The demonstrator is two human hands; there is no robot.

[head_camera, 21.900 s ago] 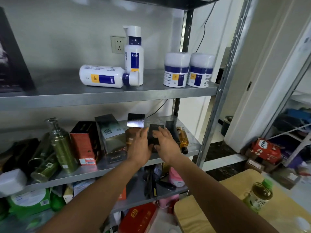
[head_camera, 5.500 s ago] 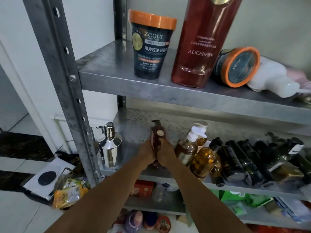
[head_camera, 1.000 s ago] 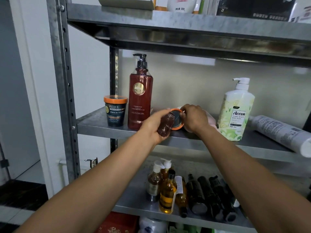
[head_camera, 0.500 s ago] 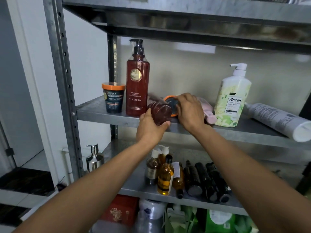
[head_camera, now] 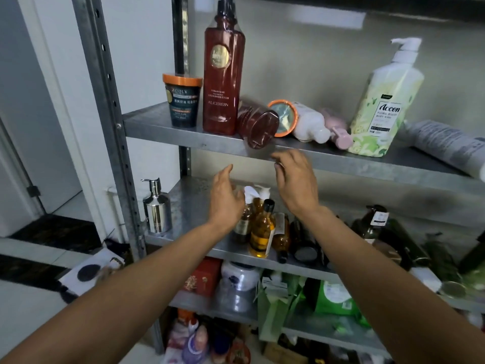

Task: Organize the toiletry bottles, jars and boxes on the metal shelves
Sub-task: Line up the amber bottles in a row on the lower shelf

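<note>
Both hands are empty. The left hand (head_camera: 225,198) hangs with fingers spread and loose, and the right hand (head_camera: 296,185) is just as slack, just under the front lip of the metal shelf (head_camera: 341,161). Up at the right hand's eleven o'clock, the small dark red bottle (head_camera: 258,124) lies tipped on its side, its base poking over the shelf's front edge. At its nine o'clock, touching it, stands the tall red pump bottle (head_camera: 223,82). At its three o'clock lies the orange-rimmed jar (head_camera: 283,118), on its side too. Down at the hands' six o'clock, amber bottles (head_camera: 262,229) crowd the lower shelf.
</note>
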